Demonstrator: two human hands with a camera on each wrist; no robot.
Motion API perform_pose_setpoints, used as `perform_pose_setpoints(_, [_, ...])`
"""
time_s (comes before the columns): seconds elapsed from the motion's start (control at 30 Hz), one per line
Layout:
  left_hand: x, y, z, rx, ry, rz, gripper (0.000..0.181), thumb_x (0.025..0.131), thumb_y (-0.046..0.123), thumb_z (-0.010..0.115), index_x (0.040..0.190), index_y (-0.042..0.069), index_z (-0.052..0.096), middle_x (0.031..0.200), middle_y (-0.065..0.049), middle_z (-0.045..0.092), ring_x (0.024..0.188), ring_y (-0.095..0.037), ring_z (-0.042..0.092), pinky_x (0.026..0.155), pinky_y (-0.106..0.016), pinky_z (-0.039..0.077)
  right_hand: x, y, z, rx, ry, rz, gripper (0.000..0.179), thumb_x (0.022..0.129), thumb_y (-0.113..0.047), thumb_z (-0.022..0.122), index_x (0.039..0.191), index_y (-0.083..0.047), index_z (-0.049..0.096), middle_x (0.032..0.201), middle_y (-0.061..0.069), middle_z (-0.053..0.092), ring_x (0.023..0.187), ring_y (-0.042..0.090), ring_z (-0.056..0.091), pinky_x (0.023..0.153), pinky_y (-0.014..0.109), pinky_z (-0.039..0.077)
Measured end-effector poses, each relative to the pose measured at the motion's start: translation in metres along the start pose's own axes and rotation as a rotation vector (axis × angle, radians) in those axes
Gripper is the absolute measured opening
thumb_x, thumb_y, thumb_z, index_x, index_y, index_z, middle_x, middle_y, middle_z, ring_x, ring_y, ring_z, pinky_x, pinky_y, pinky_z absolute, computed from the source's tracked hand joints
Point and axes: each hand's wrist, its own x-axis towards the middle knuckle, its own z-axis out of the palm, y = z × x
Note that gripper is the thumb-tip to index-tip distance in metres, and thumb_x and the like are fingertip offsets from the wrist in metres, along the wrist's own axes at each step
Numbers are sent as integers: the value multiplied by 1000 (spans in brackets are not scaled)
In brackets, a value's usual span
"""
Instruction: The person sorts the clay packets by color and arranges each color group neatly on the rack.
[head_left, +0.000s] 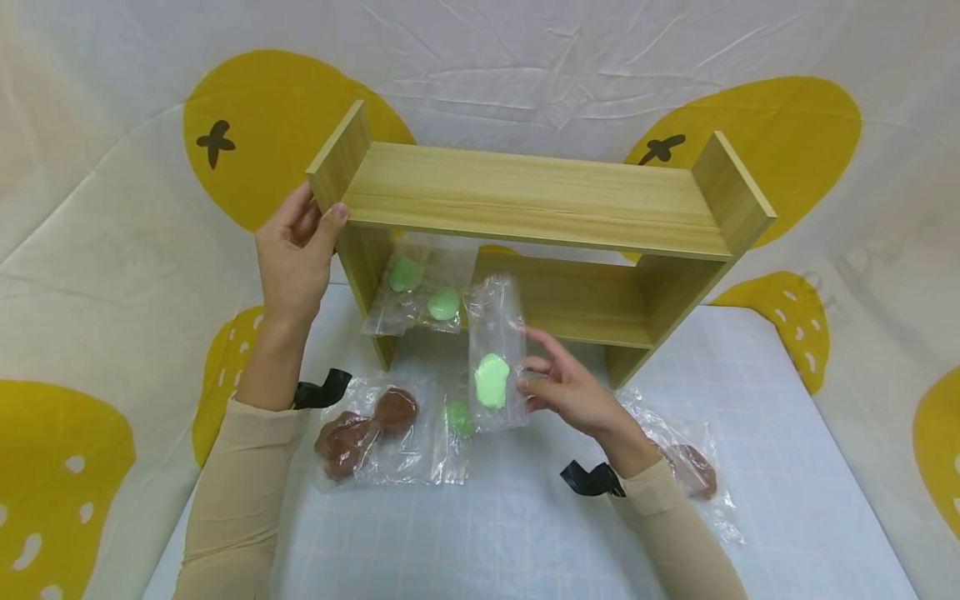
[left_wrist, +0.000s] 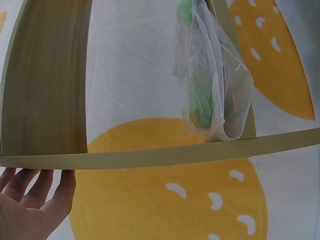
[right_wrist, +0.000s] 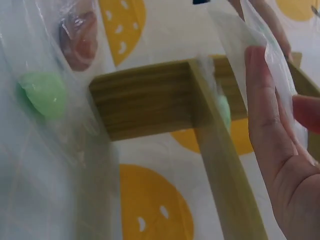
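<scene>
A small two-tier wooden shelf [head_left: 536, 196] stands on the table. My left hand [head_left: 296, 250] grips its left side panel [head_left: 345, 154], thumb in front; in the left wrist view, the fingers [left_wrist: 62, 192] lie along the panel's outer side. In front of the lower tier, my right hand [head_left: 573, 392] pinches the right edge of a clear plastic bag [head_left: 495, 304] with a light green lump [head_left: 492, 381] inside. At the left of the lower board sit clear bags [head_left: 422, 275] with green lumps [head_left: 444, 304]. The right wrist view shows the held bag [right_wrist: 282, 75] between fingers and thumb.
On the table before the shelf lie a bag of brown pieces [head_left: 352, 437] and a bag with a green lump [head_left: 459, 418]. Another bag with a brown piece [head_left: 693, 472] lies by the right forearm. Behind hangs a patterned cloth [head_left: 510, 75].
</scene>
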Motion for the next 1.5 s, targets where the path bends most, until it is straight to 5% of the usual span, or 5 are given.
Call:
perform_pose_setpoints(0.27, [0, -1, 1, 13, 0, 0, 43, 92, 7, 73, 134, 13, 66, 131, -13, 64, 116, -27, 63, 93, -38, 53, 26, -1, 2, 64, 134, 18, 70, 97, 8, 53, 156, -9, 19, 105, 12, 63, 77, 19, 63, 66, 32, 59])
perform_pose_setpoints(0.53, [0, -1, -1, 10, 4, 0, 44, 92, 7, 73, 135, 13, 65, 131, -13, 64, 117, -27, 63, 94, -38, 53, 33, -5, 7, 124, 187, 43, 72, 99, 6, 53, 158, -11, 15, 117, 20, 59, 64, 20, 63, 70, 44, 61])
perform_pose_setpoints(0.97, [-1, -1, 0, -15, 4, -6, 44, 92, 6, 73, 134, 12, 65, 131, -14, 64, 117, -27, 63, 94, -37, 53, 14, 0, 18, 112, 287, -33, 60, 96, 9, 57, 151, 0, 35, 141, 26, 43, 105, 29, 64, 100, 43, 50])
perform_pose_setpoints(1.23, [-1, 0, -1, -4, 7, -11, 43, 92, 7, 73, 134, 13, 65, 131, -13, 64, 117, -27, 63, 95, -37, 53, 8, 10, 26, 153, 323, -61, 59, 92, 15, 58, 146, -2, 42, 125, 26, 46, 102, 33, 67, 101, 44, 48])
perform_pose_setpoints(1.5, [0, -2, -1, 16, 16, -15, 44, 92, 7, 73, 135, 14, 65, 133, -11, 63, 119, -26, 62, 97, -39, 51, 18, 21, 28, 185, 391, -99, 48, 92, 18, 55, 139, 10, 46, 118, 23, 50, 95, 26, 67, 99, 43, 50])
